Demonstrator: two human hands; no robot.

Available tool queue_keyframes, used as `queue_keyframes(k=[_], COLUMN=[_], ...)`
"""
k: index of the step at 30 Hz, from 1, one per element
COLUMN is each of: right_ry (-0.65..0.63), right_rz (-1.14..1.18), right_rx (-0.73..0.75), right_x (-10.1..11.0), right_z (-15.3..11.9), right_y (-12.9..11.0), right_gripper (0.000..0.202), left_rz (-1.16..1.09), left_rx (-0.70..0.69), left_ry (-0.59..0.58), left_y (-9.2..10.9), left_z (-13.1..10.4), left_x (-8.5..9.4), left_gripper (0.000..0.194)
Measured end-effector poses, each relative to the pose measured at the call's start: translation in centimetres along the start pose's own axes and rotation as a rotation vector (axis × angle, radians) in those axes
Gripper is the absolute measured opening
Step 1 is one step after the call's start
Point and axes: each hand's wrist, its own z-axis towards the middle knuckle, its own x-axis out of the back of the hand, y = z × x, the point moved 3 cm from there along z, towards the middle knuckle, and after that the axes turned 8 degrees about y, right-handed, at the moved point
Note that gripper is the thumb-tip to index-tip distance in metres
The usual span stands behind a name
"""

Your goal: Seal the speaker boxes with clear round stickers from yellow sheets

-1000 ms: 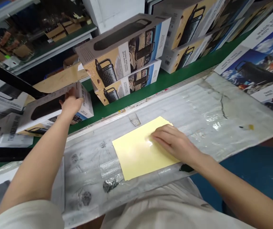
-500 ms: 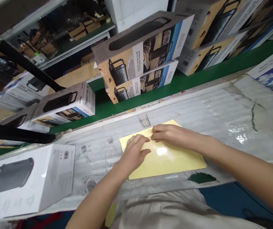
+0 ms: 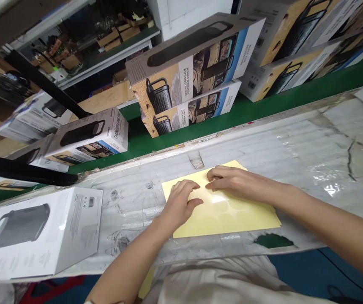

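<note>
1. On the film-covered worktable (image 3: 279, 164), a stack of yellow label sheets (image 3: 225, 221) is lying flat beneath both hands.
2. The left hand (image 3: 179, 200) is resting on the stack's left part, its thumb and forefinger being held apart.
3. The right hand (image 3: 233, 181) is touching the upper part with curled fingers; whether they are pinching anything cannot be told.
4. Well to the left, a white speaker carton (image 3: 46, 251) is resting.

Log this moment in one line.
left hand: open, over yellow sticker sheets; right hand: at sheets, fingers bent; sheets: on worktop; white speaker box: on worktop, left of sheets
</note>
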Motion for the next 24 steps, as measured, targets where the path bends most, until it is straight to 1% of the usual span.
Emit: queue_keyframes(k=[2, 4, 6, 8, 9, 10, 11, 12, 13, 14, 15, 16, 17, 18, 19, 20, 21, 22, 23, 24], right_ry=[0.012, 0.020, 0.057, 0.116, 0.108, 0.094, 0.061, 0.026, 0.007, 0.003, 0.027, 0.075, 0.133, 0.187, 0.234, 0.270, 0.303, 0.341, 0.383, 0.431], right_rz=[0.031, 0.088, 0.171, 0.279, 0.339, 0.404, 0.468, 0.529, 0.583, 0.631, 0.675, 0.721, 0.770, 0.824, 0.878, 0.924, 0.950, 0.953, 0.933, 0.895], right_rx=[-0.021, -0.077, -0.133, -0.174, -0.202, -0.224, -0.246, -0.261, -0.268, -0.275, -0.286, -0.298, -0.319, -0.343, -0.366, -0.382, -0.396, -0.413, -0.441, -0.484], right_x=[0.3, 0.8, 1.7, 3.0, 3.6, 4.3, 4.8, 5.1, 5.4, 5.4, 5.2, 4.9, 4.3, 3.4, 2.4, 1.2, 0.0, -1.3, -2.5, -3.7], right_z=[0.2, 0.2, 0.1, 0.5, 1.0, 1.9, 3.1, 4.6, 6.3, 8.3, 10.4, 12.6, 14.9, 17.3, 19.8, 22.3, 25.0, 27.8, 30.6, 33.4], right_y=[-0.6, -1.4, -1.8, -1.6, -1.4, -1.3, -1.4, -1.9, -2.6, -3.7, -4.8, -6.0, -7.2, -8.2, -9.1, -9.8, -10.2, -10.4, -10.2, -9.8], right_gripper=[0.030, 0.029, 0.030, 0.030, 0.030, 0.030, 0.030, 0.031, 0.033, 0.034, 0.035, 0.034, 0.031, 0.029, 0.032, 0.039, 0.044, 0.046, 0.045, 0.042], left_rz=[0.024, 0.078, 0.170, 0.280, 0.328, 0.353, 0.355, 0.339, 0.319, 0.308, 0.330, 0.395, 0.488, 0.586, 0.670, 0.727, 0.759, 0.769, 0.766, 0.759], left_rx=[-0.018, -0.041, -0.069, -0.126, -0.165, -0.193, -0.205, -0.199, -0.166, -0.108, -0.049, 0.056, 0.153, 0.238, 0.333, 0.423, 0.494, 0.545, 0.572, 0.577], left_ry=[-0.003, -0.014, -0.034, -0.053, -0.069, -0.113, -0.178, -0.251, -0.293, -0.290, -0.216, -0.025, 0.176, 0.352, 0.467, 0.520, 0.539, 0.531, 0.518, 0.512], left_y=[0.1, 0.4, 0.8, 1.3, 1.6, 1.9, 2.1, 2.3, 2.3, 2.2, 1.8, 1.0, 0.1, -1.0, -2.3, -3.8, -5.3, -6.8, -8.2, -9.5], left_z=[0.0, -0.4, -1.3, -2.1, -2.3, -2.2, -1.9, -1.3, -0.4, 0.8, 2.2, 3.8, 5.3, 6.5, 7.5, 8.4, 9.0, 9.5, 9.8, 9.9], left_x=[0.1, 0.2, 0.4, 0.8, 1.2, 1.9, 2.9, 4.5, 6.7, 9.5, 12.9, 16.9, 21.0, 24.8, 28.1, 30.7, 32.8, 34.2, 35.1, 35.7], left_gripper=[0.025, 0.026, 0.021, 0.016, 0.015, 0.013, 0.011, 0.008, 0.006, 0.006, 0.012, 0.017, 0.022, 0.026, 0.031, 0.043, 0.056, 0.066, 0.070, 0.068])
